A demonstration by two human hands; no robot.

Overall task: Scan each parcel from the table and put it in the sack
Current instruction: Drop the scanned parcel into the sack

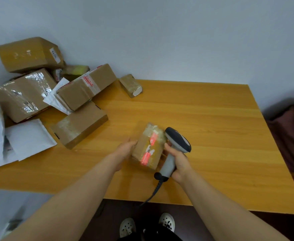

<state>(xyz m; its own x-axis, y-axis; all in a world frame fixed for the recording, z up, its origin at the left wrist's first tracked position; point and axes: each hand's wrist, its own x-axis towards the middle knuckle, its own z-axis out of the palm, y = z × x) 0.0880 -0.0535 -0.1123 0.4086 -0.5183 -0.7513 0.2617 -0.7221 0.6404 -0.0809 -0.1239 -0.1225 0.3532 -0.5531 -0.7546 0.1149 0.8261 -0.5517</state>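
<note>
A small brown parcel (148, 146) wrapped in clear tape, with red-and-white labels, is tilted up above the wooden table (212, 129). My left hand (125, 150) holds its left side, fingers wrapped behind it. My right hand (178, 162) grips the handle of a grey barcode scanner (175, 145), whose dark head sits at the parcel's right edge. A black cable (155, 190) runs from the scanner's base over the table's front edge. No sack is in view.
Several brown parcels (83, 87) and white mailers (28, 138) are heaped at the table's left end against the wall. One small taped parcel (131, 85) lies alone at the back. A dark red object (292, 136) stands to the right of the table.
</note>
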